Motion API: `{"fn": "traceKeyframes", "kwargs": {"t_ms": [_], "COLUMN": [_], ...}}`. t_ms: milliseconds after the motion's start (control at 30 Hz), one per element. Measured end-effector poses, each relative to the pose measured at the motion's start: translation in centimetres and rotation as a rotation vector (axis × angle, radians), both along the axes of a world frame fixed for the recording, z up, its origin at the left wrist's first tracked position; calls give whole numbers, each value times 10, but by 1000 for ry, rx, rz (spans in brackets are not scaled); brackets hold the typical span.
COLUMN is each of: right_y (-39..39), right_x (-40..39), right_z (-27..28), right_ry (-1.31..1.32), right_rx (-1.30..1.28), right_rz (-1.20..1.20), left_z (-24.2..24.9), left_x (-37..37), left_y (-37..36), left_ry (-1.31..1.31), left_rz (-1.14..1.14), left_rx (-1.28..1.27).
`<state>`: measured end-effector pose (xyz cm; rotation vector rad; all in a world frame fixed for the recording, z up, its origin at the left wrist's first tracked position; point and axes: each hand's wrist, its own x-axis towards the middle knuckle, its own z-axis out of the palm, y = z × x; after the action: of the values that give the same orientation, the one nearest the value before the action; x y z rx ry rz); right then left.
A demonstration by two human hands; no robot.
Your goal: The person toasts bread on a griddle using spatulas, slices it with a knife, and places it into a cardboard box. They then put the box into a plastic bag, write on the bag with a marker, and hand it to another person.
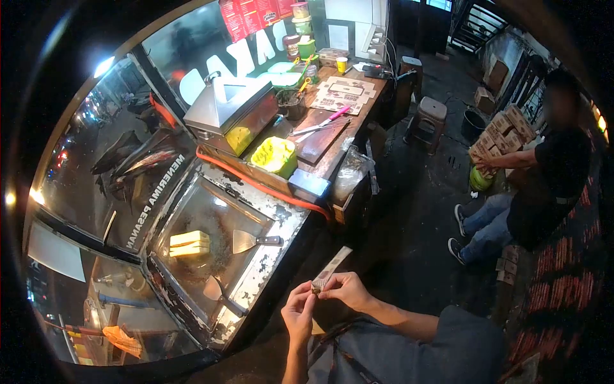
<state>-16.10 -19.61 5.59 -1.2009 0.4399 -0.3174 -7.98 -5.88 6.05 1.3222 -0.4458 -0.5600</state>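
Low in the view, at about six o'clock, a long narrow sachet (330,270) is pinched at its bottom end between both hands. The left hand (299,313) grips the lower corner with fingertips closed on it, and the right hand (345,289) pinches the same end from the other side. The strip slants up toward one o'clock from the fingers. It looks as though the sachet is just being torn or worked open; I cannot tell whether the end is open yet, and nothing has come out of it.

At nine o'clock from the hands lies the flat griddle (220,217), with a yellow block (189,243) on its far left and a metal scraper (252,240) lying flat on it.

Up at eleven o'clock sits a yellow tub (275,155) with yellow spread inside, and beyond it a steel box (231,114) with a peaked lid, its open front showing something yellow.

A cutting board (320,137) with a pink-handled knife (323,123) lies at twelve o'clock.

At two o'clock a seated person (543,185) holds stacked cardboard boxes (499,137).
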Motion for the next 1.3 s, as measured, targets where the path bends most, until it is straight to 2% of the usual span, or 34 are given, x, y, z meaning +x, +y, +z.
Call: {"fn": "traceKeyframes", "kwargs": {"t_ms": [167, 300, 400, 433, 500, 533, 600, 667, 733, 767, 800, 867, 933, 1000, 1067, 1100, 1133, 1200, 1233, 1300], "right_y": [-2, -9, -6, -5, -7, -9, -9, -11, -19, -23, -29, -52, -75, -95, -108, -120, -128, -131, -131, -126], "right_x": [-4, -8, -7, -8, -10, -11, -13, -16, -31, -42, -53, -72, -88, -97, -109, -109, -110, -125, -129, -145], "right_z": [1, 5, 9, 13, 14, 14, 14, 27, 63, 76, 87, 103, 106, 93, 65, 38, 16, 6, 3, -7], "right_ry": [-38, -72, -152, -168, -157, -151, -108, -81, -66, -74, -78, -180, 61, 139, 229, 221, 191, 269, 294, 262], "right_rx": [-92, -179, -151, -62, -151, -196, -397, -687, -734, -773, -811, -1151, -1303, -1168, -807, -607, -402, -97, 52, 178], "right_rz": [32, 68, 50, 67, 66, 67, -9, -112, -192, -271, -351, -632, -724, -687, -322, -188, -49, 120, 219, 264], "left_z": [5, 13, 17, 15, 10, 13, 21, -3, -4, -6, -6, -6, 8, -5, 17, 18, 17, 10, 11, 12], "left_x": [1, 3, -3, -5, -8, -9, -8, 2, 15, 24, 32, 46, 53, 69, 69, 69, 75, 94, 93, 91], "left_y": [0, -2, -11, -15, -24, -28, -33, -41, -44, -44, -43, -47, -55, -60, -71, -72, -73, -73, -73, -73], "left_ry": [-53, 12, -124, -192, -330, -414, -585, -632, -633, -728, -706, -658, -665, -473, -566, -237, -257, -160, -35, 209], "left_rz": [-30, -44, -43, -21, 15, 14, 16, 109, 145, 181, 171, 145, 105, 7, -110, -254, -386, -649, -700, -779], "left_rx": [24, -20, 29, 36, 44, 145, 346, 338, 436, 497, 455, 367, 263, 148, 138, 140, 124, 297, 348, 469]}}
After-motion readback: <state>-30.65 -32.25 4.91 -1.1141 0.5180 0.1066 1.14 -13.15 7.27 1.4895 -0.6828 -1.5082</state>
